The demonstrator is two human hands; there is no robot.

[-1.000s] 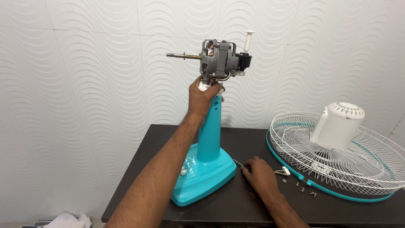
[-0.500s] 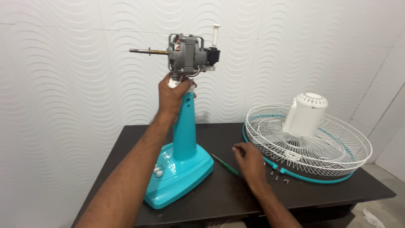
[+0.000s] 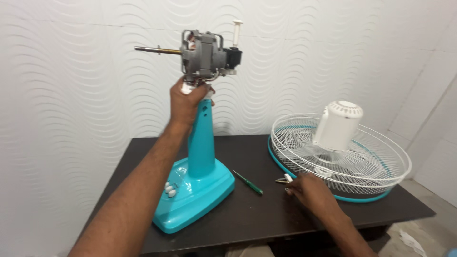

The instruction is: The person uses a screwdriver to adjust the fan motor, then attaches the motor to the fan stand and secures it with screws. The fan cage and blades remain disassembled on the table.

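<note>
The dark table (image 3: 266, 214) carried a white fan grille (image 3: 376, 157) with a white motor cover (image 3: 337, 124) resting on it, at my right. The turquoise fan stand (image 3: 197, 185) stood upright at my left, bare grey motor (image 3: 204, 57) on top. My left hand (image 3: 186, 102) was wrapped firmly around the stand's neck just below the motor. My right hand (image 3: 309, 190) rested on the table, fingertips pinching a small metal clip (image 3: 284, 179). A green screwdriver (image 3: 247, 182) lay between stand and hand.

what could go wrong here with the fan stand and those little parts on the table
1. The left hand alone grips the neck under the bare motor; the top-heavy teal stand might tip if released.
2. The right hand is picking at small metal parts near the grille; they could roll off the table.
</note>
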